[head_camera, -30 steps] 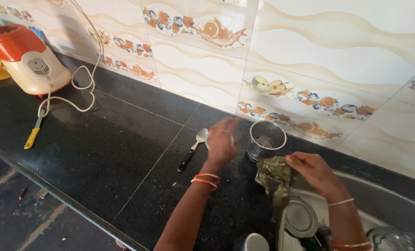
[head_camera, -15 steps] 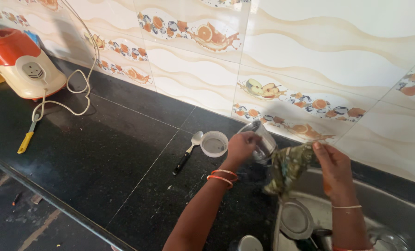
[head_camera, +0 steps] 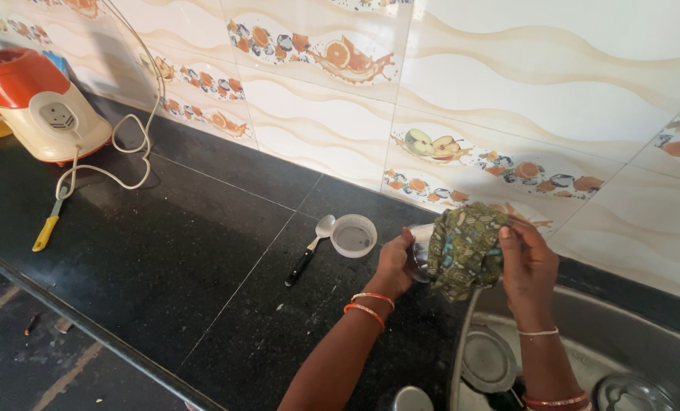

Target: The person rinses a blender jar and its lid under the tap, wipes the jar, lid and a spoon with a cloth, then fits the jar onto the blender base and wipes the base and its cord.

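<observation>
Gripping steel cup (head_camera: 419,251), left fingers (head_camera: 398,251) closed; right fingers (head_camera: 509,243) clutching cloth (head_camera: 465,247).

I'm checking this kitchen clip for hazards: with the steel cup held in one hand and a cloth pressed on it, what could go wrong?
The left hand holds the steel cup in the air at the counter edge while the right hand presses the green cloth over it; a slip could drop it into the sink onto the steel plate. An elbow swing might also knock the white lid or spoon.
</observation>
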